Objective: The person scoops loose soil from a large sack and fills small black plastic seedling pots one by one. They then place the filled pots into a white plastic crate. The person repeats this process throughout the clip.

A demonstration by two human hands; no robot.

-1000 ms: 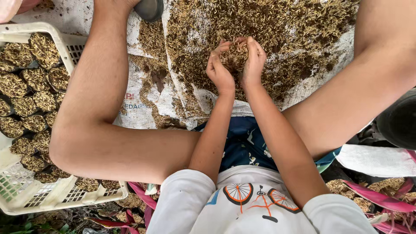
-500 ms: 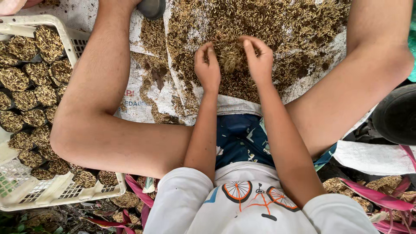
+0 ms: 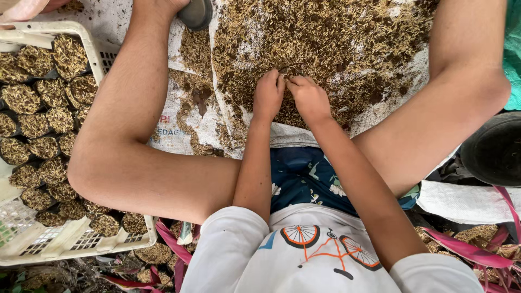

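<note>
Near the bottom of the frame sits a white shirt [image 3: 255,260] with a bicycle print. Above it, mid-frame, the left hand [image 3: 268,96] and the right hand [image 3: 309,97] press side by side, fingers curled down into the heap of brown husk mix [image 3: 325,49] spread on a white sack [image 3: 179,125]. At far left, a white crate [image 3: 70,239] holds filled pots [image 3: 32,125].

Both fingertips are buried in the husk pile [image 3: 325,49]; the white crate [image 3: 65,244] is cut off at left
</note>
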